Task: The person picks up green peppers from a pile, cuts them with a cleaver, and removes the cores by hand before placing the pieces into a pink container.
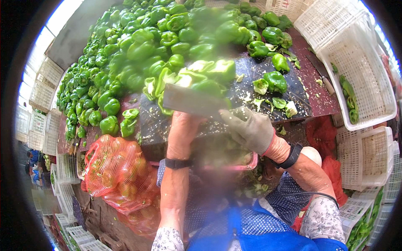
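A wide cleaver with a grey blade lies crosswise over cut green peppers on a dark, seed-strewn board. My right hand, in a grey glove, is closed at the blade's right end, apparently round its handle, which is hidden. My bare left hand is just below the blade. Its fingers are covered by the blade and a blurred patch, so I cannot see what they hold. Right of the board's middle are a cored pepper and pale core pieces.
A large heap of whole green peppers spreads over the table's far and left side. A red net bag of peppers stands by my left arm. A pink-rimmed container sits below my hands. White crates line the right; another knife lies near them.
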The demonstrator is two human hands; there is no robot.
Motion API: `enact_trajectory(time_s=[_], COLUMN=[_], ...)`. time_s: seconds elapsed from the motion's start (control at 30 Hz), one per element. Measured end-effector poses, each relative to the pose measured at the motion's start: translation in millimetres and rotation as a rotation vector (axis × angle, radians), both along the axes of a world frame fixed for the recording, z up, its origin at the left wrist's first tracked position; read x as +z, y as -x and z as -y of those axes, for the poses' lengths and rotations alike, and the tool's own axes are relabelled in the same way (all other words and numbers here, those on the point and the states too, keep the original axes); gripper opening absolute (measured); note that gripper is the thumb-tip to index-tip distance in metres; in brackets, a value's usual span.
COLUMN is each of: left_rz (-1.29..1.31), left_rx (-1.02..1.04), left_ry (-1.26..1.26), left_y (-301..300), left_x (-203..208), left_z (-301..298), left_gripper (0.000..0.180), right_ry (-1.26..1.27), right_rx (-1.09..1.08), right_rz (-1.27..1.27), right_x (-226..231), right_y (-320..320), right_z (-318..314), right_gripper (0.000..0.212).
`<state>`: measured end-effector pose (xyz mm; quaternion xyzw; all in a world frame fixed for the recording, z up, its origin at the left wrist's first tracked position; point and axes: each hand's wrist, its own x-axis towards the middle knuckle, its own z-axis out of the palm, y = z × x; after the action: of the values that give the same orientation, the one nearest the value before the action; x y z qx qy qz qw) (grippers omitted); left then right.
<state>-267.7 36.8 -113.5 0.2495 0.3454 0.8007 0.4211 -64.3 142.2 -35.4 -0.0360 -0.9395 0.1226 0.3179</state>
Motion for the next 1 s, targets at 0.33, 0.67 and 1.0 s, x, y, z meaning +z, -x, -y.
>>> enact_trajectory(time_s=[0.33, 0.67, 1.0], left_rz=[-0.518, 0.12, -0.278], left_rx=[0.092, -0.162, -0.093], left_ry=[0.105, 0.064, 0.201], left_y=[-1, -19, -34], left_x=[24, 31, 29], left_z=[9, 5, -1], left_gripper=[0.048, 0.049, 0.06], right_ry=[0.296, 0.82, 0.537], right_rx=[-0.484, 0.194, -0.125], right_rz=[0.522, 0.07, 0.124], right_x=[-26, -16, -14], right_y=[25, 49, 38], right_z=[-68, -50, -35], right_gripper=[0.049, 0.038, 0.043])
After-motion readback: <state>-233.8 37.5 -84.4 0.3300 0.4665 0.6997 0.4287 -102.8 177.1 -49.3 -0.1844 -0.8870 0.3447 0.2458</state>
